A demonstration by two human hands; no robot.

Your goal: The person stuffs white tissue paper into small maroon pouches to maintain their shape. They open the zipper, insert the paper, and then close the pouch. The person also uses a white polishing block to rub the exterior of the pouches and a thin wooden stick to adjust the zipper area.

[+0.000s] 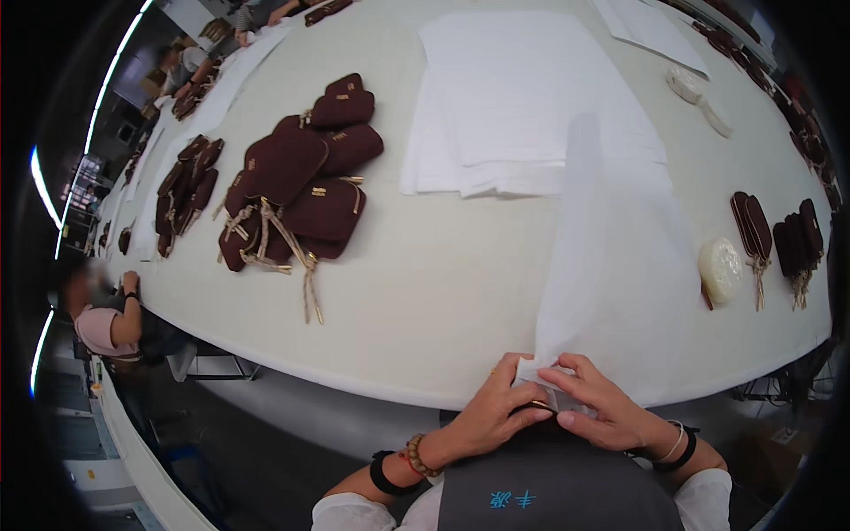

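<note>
At the table's near edge my left hand [498, 405] and my right hand [604, 409] are close together, fingers pinched on a long sheet of thin white paper [575, 265]. The sheet is bunched at my fingertips and stretches away over the table. Just below the paper, between my hands, shows a small dark edge with a gold-coloured line; the rest of it is hidden. To the left lies a pile of dark maroon zip pouches [292, 168] with beige cord pulls. Beyond my hands rests a stack of white paper sheets [496, 97].
A roll of clear tape [722, 270] lies at the right, near two small groups of maroon pouches [753, 228] [799, 239]. Farther back is a white strip-like item [699, 96]. More pouches [188, 188] lie at left. Other people [111, 323] work along the left side.
</note>
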